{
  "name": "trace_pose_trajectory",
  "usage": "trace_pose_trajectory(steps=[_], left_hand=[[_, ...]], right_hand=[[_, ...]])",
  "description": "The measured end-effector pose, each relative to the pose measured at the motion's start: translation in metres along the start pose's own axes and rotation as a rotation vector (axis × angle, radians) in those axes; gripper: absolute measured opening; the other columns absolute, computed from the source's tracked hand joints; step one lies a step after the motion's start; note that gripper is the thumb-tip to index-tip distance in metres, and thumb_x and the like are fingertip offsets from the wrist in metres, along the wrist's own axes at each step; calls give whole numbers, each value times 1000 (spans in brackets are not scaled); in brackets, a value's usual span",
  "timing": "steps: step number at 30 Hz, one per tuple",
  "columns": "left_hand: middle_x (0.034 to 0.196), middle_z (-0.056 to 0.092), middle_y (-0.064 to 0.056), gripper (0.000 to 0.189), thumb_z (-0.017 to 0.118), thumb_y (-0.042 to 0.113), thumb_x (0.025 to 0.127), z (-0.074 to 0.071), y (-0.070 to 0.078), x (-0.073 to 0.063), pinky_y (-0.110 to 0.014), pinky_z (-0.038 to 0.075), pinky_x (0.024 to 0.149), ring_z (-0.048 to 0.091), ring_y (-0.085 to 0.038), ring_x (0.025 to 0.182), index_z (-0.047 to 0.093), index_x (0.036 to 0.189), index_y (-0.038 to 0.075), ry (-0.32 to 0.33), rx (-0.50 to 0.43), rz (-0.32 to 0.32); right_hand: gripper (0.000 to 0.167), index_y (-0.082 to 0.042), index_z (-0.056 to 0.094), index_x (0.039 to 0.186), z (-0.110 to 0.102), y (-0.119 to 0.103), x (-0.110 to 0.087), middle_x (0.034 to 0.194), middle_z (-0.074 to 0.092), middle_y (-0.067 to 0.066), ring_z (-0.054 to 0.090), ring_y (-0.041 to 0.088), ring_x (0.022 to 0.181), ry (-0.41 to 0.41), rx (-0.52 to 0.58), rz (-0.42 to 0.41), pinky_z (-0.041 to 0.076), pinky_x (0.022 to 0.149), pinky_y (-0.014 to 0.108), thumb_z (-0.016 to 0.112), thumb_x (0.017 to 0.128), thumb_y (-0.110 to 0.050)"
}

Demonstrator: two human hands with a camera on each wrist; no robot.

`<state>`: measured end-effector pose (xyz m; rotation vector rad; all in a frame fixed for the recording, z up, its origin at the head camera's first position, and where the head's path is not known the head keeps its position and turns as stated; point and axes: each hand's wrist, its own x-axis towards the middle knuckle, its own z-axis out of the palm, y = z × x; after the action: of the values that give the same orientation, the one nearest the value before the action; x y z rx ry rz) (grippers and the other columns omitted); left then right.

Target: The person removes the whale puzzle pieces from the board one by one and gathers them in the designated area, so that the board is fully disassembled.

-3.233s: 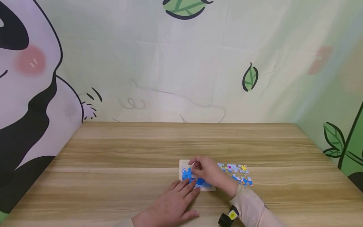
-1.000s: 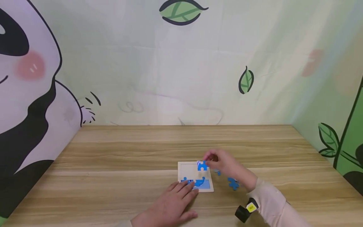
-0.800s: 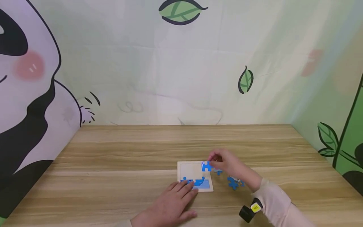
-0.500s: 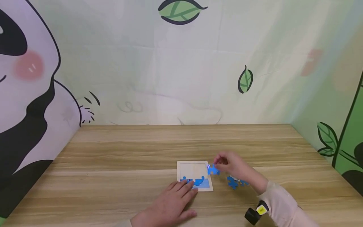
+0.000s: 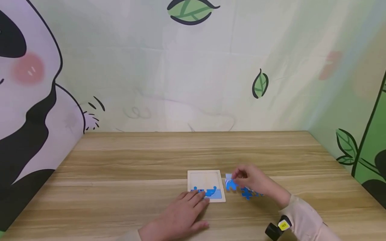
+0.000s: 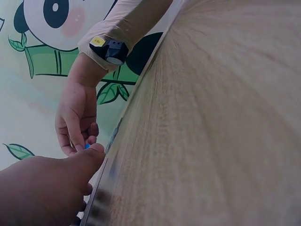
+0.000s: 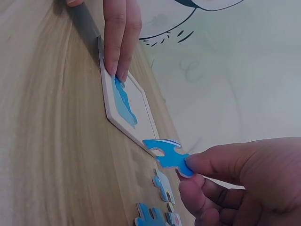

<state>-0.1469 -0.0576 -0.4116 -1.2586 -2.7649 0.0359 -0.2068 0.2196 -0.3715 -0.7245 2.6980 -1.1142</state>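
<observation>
My right hand (image 5: pixel 253 180) pinches a blue jigsaw piece (image 7: pixel 171 157) between thumb and fingers, just right of a pale square puzzle tray (image 5: pixel 205 179). In the right wrist view this piece is tilted, above the table. Blue pieces (image 5: pixel 211 193) fill the tray's near strip, while its far part shows bare backing. My left hand (image 5: pixel 181 217) lies with its fingers extended over the tray's near left corner, covering part of that strip. Several loose jigsaw pieces (image 5: pixel 246 193) lie right of the tray, partly hidden by my right hand.
The wood-grain table (image 5: pixel 135 160) reaches back to a printed wall sheet (image 5: pixel 193 77) with leaves and a panda. A black wrist camera (image 5: pixel 274 231) hangs under my right wrist, close to the tabletop.
A blue piece seen earlier above the tray's near strip is gone from there. My right hand has moved rightward off the tray, carrying a blue piece. My left hand stays in place.
</observation>
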Motion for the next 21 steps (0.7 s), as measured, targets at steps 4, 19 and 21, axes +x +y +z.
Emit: trace_pose_trajectory(steps=[4,19,21], left_hand=[[148,46,-3,68,31,63,97,-3,0,2,-42,40,110,44,-23,137,46,143,16,-30,0,-13],[141,52,-3,68,34,64,95,-3,2,5,-41,44,106,48,-21,131,52,138,14,7,40,-26],[142,51,-3,68,34,63,96,-3,2,5,-41,44,107,48,-21,131,51,138,13,8,38,-27]], right_hand=[[7,1,64,94,0,2,-1,74,61,4,53,8,61,-22,13,27,44,54,18,62,90,-5],[5,0,63,89,5,5,-3,69,56,0,49,8,58,-50,7,89,42,52,18,61,89,-4],[4,0,63,88,6,5,-3,69,56,0,49,8,58,-42,-3,97,42,52,19,62,89,-4]])
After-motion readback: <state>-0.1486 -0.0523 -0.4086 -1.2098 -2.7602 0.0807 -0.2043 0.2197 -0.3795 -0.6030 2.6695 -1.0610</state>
